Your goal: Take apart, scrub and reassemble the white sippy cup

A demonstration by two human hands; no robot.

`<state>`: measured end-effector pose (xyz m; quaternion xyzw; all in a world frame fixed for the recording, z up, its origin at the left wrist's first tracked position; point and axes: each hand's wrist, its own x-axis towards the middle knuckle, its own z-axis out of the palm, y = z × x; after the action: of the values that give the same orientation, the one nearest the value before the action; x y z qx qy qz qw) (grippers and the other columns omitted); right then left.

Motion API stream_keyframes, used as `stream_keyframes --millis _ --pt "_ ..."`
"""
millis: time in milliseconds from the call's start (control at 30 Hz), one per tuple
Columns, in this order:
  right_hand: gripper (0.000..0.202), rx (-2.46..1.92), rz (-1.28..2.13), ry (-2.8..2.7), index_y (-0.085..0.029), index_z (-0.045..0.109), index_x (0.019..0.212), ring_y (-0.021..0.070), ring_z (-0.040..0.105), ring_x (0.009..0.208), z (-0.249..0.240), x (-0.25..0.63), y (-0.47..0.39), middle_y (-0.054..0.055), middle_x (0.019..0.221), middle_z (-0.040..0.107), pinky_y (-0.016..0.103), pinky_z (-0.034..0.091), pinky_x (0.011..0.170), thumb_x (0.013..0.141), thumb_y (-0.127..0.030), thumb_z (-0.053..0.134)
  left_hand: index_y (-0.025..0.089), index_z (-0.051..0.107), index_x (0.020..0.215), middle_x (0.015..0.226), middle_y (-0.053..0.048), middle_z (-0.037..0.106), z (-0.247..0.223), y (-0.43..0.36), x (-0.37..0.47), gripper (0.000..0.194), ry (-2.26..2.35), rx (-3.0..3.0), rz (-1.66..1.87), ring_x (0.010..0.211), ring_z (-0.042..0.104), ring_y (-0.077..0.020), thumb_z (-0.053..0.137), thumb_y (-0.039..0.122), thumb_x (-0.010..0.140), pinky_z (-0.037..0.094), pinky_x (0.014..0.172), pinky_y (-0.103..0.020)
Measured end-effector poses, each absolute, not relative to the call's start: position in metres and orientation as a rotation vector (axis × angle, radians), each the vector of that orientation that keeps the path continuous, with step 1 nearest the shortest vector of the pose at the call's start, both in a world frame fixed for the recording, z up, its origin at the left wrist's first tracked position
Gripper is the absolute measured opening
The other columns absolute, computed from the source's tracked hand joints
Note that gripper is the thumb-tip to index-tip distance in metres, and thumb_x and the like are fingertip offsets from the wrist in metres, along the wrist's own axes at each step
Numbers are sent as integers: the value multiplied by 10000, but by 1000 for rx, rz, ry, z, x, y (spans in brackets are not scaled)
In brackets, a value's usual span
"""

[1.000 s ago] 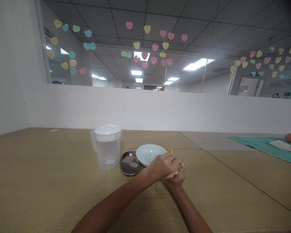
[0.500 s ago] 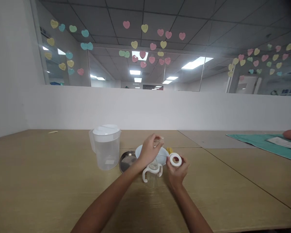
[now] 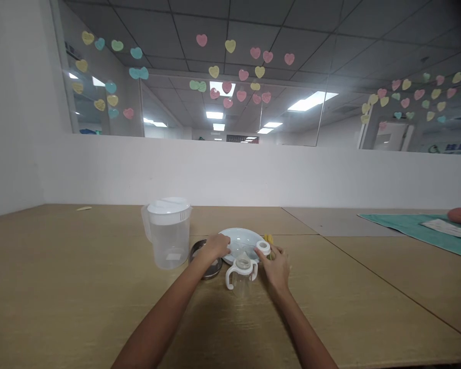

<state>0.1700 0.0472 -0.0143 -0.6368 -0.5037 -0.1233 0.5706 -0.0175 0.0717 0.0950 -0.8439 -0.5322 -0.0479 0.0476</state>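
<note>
My right hand [image 3: 277,265] holds a white bottle collar ring [image 3: 263,248] between thumb and fingers, at the right rim of a pale bowl [image 3: 249,233]. My left hand [image 3: 217,247] is at the bowl's left rim, above a round metal dish [image 3: 213,270]. Its fingers are curled in, and whatever they hold, if anything, is hidden. Between my hands a clear baby bottle [image 3: 242,279] stands upright with its mouth uncovered and a white two-handled holder [image 3: 230,277] around its neck. Something clear, hard to make out, lies in the bowl.
A clear pitcher [image 3: 171,243] with a white lid stands left of the metal dish. A small yellow object [image 3: 269,239] lies behind my right hand. Farther right is a green cloth [image 3: 407,228] on the table [image 3: 353,307]. A white wall rises behind.
My left hand has moved down and left, and the clear cap it held no longer shows in it. My right hand has shifted left with the white ring, towards the bowl.
</note>
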Motion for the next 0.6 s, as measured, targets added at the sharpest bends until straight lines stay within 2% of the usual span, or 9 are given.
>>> stream_keyframes --millis 200,367,600 --pt "516 -1569 -400 -1327 -190 701 940 301 515 936 -17 166 48 149 1027 596 415 353 781 768 -629 490 184 605 1097 1123 -137 635 132 60 -33 295 -1602 -2395 -331 1082 557 -277 498 315 856 410 903 -404" --pt "513 -1589 -361 -1374 -179 696 961 313 525 968 -21 166 52 153 1056 602 427 363 797 792 -610 475 170 611 1075 1087 -130 629 169 49 -67 306 -1623 -2035 -623 1066 525 -282 445 324 870 402 891 -396" --pt "536 -1570 -348 -1380 -187 694 987 308 529 982 -24 165 54 149 1068 601 430 366 822 800 -624 449 179 605 1106 1211 -136 552 174 58 -100 363 -1695 -1700 -1101 1144 460 -301 419 397 883 313 984 -464"
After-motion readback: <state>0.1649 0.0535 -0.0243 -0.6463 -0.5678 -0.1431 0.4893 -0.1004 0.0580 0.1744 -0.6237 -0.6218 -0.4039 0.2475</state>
